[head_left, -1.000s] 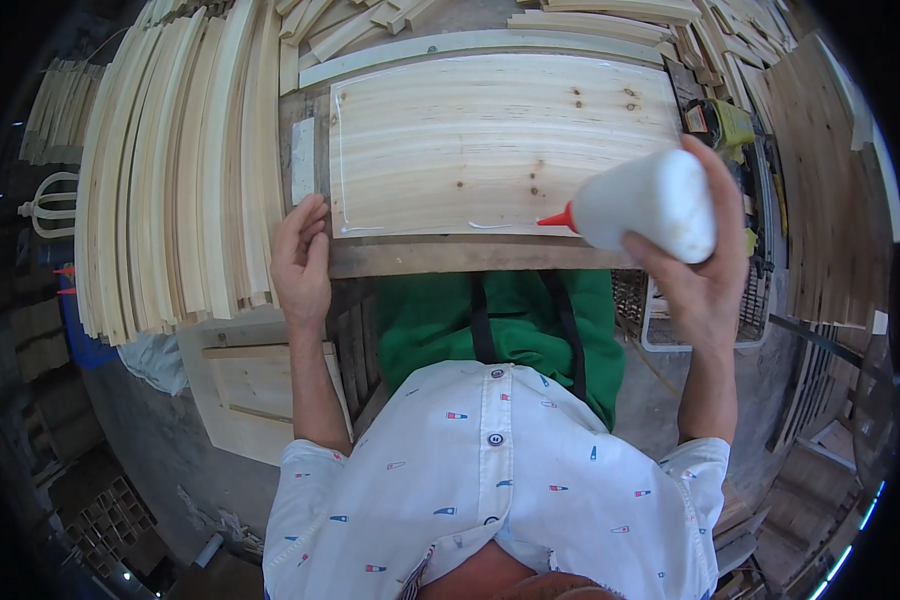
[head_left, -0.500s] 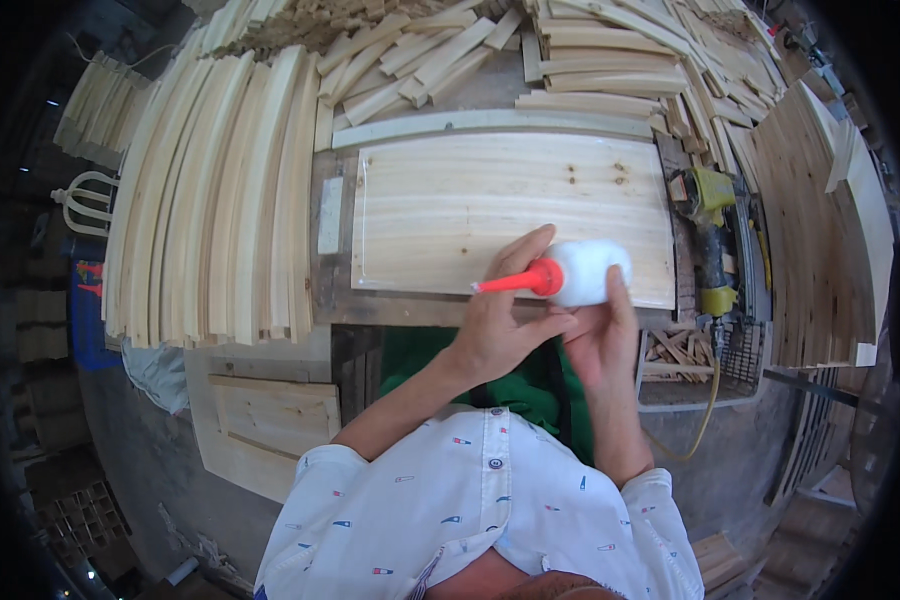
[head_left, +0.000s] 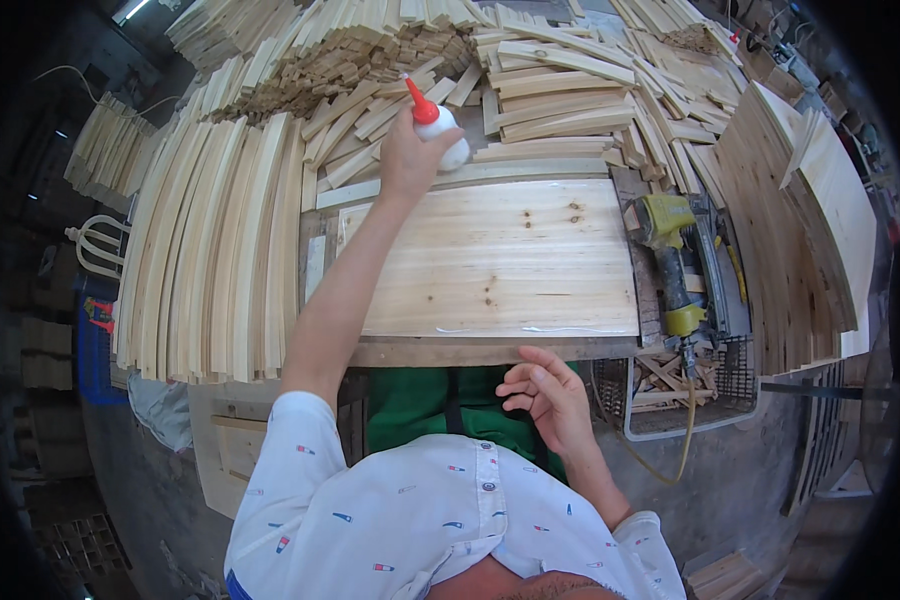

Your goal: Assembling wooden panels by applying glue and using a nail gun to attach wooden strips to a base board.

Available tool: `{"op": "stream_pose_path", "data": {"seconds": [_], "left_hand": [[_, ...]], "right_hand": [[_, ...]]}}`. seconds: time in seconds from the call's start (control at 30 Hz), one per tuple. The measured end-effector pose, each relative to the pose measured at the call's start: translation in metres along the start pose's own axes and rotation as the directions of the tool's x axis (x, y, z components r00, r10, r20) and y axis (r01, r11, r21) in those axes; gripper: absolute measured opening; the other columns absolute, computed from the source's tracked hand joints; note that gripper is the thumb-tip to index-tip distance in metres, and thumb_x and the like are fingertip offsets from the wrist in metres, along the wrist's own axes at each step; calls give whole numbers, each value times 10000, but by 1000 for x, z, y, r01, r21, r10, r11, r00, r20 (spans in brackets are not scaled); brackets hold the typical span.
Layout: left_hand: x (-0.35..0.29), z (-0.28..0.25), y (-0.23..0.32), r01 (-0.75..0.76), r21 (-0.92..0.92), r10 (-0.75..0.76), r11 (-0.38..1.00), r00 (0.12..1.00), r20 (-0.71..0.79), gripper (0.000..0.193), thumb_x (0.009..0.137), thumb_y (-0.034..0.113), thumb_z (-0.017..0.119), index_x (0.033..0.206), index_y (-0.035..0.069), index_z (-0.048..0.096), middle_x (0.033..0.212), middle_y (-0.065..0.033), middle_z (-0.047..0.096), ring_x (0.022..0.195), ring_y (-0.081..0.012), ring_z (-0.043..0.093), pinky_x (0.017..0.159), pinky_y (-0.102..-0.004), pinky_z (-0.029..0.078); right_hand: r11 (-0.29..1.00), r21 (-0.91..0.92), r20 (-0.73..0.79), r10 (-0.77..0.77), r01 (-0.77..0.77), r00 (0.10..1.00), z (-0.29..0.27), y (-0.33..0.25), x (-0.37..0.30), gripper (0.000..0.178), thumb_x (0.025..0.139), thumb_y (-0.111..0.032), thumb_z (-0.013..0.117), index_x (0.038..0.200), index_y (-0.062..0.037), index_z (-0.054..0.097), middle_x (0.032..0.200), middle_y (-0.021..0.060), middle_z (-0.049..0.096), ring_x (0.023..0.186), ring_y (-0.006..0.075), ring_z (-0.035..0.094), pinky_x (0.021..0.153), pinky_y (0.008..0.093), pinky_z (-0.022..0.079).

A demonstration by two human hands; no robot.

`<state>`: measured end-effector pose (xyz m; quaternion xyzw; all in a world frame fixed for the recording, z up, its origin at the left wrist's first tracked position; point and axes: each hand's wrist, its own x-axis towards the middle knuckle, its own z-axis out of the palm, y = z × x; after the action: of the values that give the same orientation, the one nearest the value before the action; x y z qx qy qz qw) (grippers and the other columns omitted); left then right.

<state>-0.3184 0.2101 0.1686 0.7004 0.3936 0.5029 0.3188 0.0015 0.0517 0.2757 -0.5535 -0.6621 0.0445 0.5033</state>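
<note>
My left hand (head_left: 407, 158) is stretched out to the far side of the bench, wrapped round a white squeeze bottle (head_left: 454, 150). The bottle's red pointed nozzle (head_left: 423, 105) points up and away. Its base is near the pale strip behind the panel; I cannot tell if it touches down. Before me lies a flat pale wooden panel (head_left: 490, 265) with several knots, and a thin glossy white line runs along part of its near edge. Off that edge, above the green apron (head_left: 410, 408), hovers my right hand (head_left: 555, 400), fingers loosely bent and apart, holding nothing.
A yellow-green nail gun (head_left: 670, 255) with a hose lies right of the panel. Below it sits a grey crate (head_left: 690, 422) of wood scraps. Long slats (head_left: 210, 250) stack at the left, loose strips (head_left: 560, 95) pile up behind, and large panels (head_left: 780, 210) stand far right.
Both hands were together at the bottle over the panel's near edge. My left hand has carried it to the far side; my right has let go and drawn back toward me.
</note>
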Motion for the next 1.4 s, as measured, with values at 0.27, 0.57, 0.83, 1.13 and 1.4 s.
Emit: {"op": "stream_pose_path", "data": {"seconds": [0.27, 0.57, 0.83, 1.13, 1.4], "left_hand": [[-57, -39, 54, -51, 78, 78, 996, 911, -404, 269, 900, -77, 553, 1147, -1, 627, 1127, -88, 623, 1028, -168, 599, 919, -285, 473], [-63, 66, 85, -56, -96, 69, 994, 988, 139, 762, 722, 87, 810, 1381, 27, 431, 1336, -134, 514, 1232, -242, 494, 997, -346, 448], [-24, 25, 53, 176, -297, -190, 939, 982, -18, 640, 715, 98, 822, 1272, 39, 512, 1197, -103, 592, 1077, -197, 587, 910, -339, 501], [126, 79, -42, 29, 352, -29, 935, 1000, -5, 564, 685, 286, 829, 1107, 16, 570, 1034, -163, 657, 952, -299, 636, 837, -393, 488], [56, 310, -46, -64, -40, 75, 997, 902, 425, 497, 759, 308, 783, 1108, 7, 598, 1044, -166, 647, 930, -304, 632, 825, -397, 488]], "right_hand": [[658, 729, -178, 448, -189, 876, 39, 26, -2, 598, 838, -130, 701, 1357, -4, 432, 1188, 130, 586, 1072, 231, 606, 889, 362, 529], [-454, 824, 552, 515, -338, 655, 143, 4, -53, 463, 1003, -334, 469, 1326, -6, 418, 1241, 194, 580, 1106, 306, 609, 796, 434, 585], [-325, 676, 736, 285, -661, 614, 161, -17, -96, 418, 989, -161, 505, 1345, 33, 405, 1072, 186, 623, 952, 312, 669, 743, 356, 579], [-293, 761, 626, 567, -578, 536, 131, -11, -171, 308, 980, -108, 505, 1257, 26, 524, 988, 176, 658, 898, 289, 686, 711, 345, 591], [-141, 890, 303, 893, -433, 333, 51, -23, -254, 298, 971, -102, 524, 1236, 34, 525, 987, 180, 652, 872, 280, 683, 704, 343, 583]]}}
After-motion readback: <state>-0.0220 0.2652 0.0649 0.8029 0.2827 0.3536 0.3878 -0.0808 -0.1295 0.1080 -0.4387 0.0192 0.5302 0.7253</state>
